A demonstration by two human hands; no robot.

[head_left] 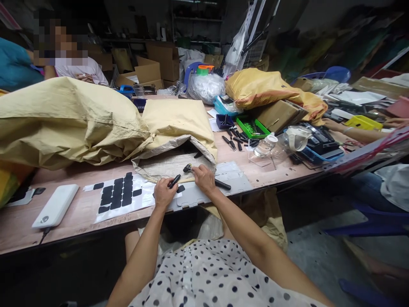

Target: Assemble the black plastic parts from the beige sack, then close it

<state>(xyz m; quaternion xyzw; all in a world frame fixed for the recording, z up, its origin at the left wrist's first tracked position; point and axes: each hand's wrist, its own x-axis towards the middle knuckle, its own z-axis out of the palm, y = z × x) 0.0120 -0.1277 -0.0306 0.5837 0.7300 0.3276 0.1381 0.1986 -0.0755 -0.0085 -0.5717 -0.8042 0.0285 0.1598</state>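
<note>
My left hand [163, 192] is closed round a short black stick-like part [174, 181] near the table's front edge. My right hand [203, 177] pinches a small black piece [187, 168] at the mouth of an open tan sack [174, 160]. A longer black rod [222, 184] lies just right of that hand on a grey flat sheet [233, 177]. Left of my hands a clear sheet [118, 200] carries several black rectangular pads [119, 192].
A white power bank [56, 205] lies at the front left. A big tan sack [64, 121] fills the left. Green tray [252, 127], loose black parts [234, 140], a clear jug [295, 138] and boxes crowd the right. Another person's arm [351, 132] rests far right; one person sits at the back left.
</note>
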